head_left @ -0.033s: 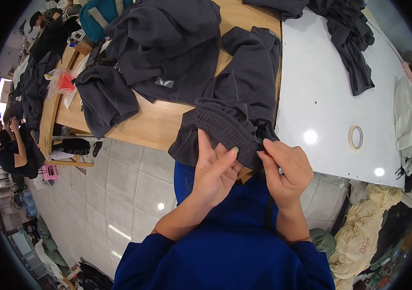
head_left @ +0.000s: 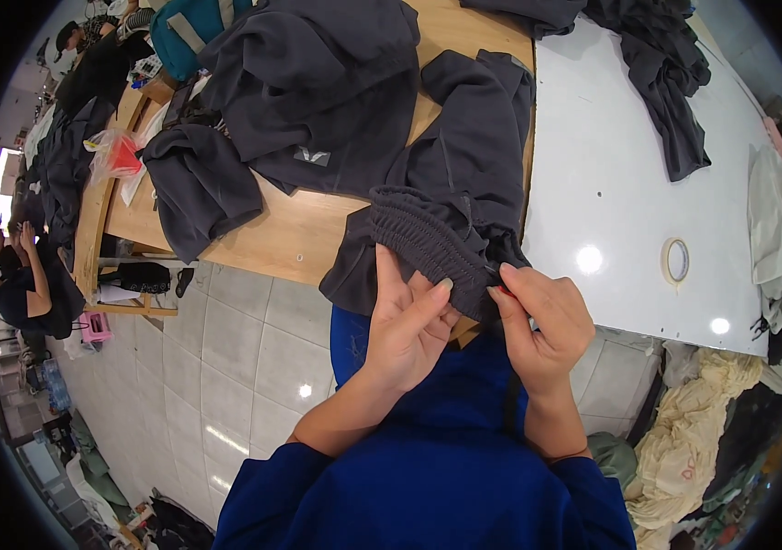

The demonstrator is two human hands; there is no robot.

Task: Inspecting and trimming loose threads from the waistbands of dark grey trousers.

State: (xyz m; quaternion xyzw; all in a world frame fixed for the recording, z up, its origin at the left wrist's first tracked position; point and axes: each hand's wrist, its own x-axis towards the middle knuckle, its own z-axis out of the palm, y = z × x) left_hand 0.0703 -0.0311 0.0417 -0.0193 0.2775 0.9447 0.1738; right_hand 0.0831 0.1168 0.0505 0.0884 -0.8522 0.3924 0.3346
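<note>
A pair of dark grey trousers (head_left: 478,151) lies over the near edge of the wooden table, its gathered elastic waistband (head_left: 429,240) toward me. My left hand (head_left: 409,332) grips the waistband from below, thumb on the near edge and index finger stretched along the cloth. At the waistband's right end my right hand (head_left: 547,325) is closed in a pinch. A bit of something small and red (head_left: 506,291) shows between its thumb and index finger; the fingers hide the rest. Whether that hand also grips the cloth, I cannot tell.
A large dark grey garment (head_left: 327,82) and a smaller dark piece (head_left: 200,188) lie on the wooden table (head_left: 290,234). To the right, a white table (head_left: 583,202) bears a tape roll (head_left: 675,260) and dark cloth (head_left: 661,82). Cream fabric (head_left: 698,440) is heaped below. People (head_left: 29,275) are at far left.
</note>
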